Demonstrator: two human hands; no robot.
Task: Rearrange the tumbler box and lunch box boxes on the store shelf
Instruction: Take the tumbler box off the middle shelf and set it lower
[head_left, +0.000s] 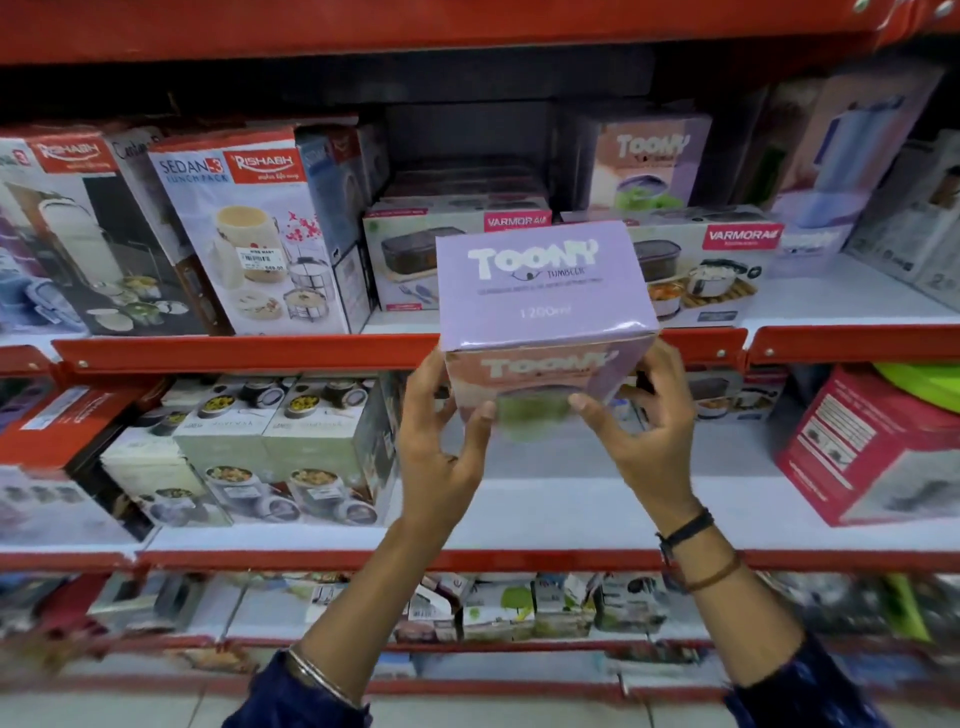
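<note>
I hold a lilac Toony tumbler box (540, 291) in the air in front of the upper shelf's red edge (249, 353). My left hand (441, 447) grips its lower left side and my right hand (644, 431) grips its lower right side. Behind it on the upper shelf lie two flat Varmora lunch box boxes (410, 249) (711, 265), and a second Toony tumbler box (649, 161) stands on the right one. To the left stands a white Sedan-3 lunch pack box (249, 234), leaning.
More Rishabh lunch boxes (78, 228) fill the upper left. A tall lilac box (841, 171) stands at upper right. The middle shelf holds green lunch box cartons (270, 447) at left, a red box (872, 441) at right, and a bare white stretch (561, 499) between them.
</note>
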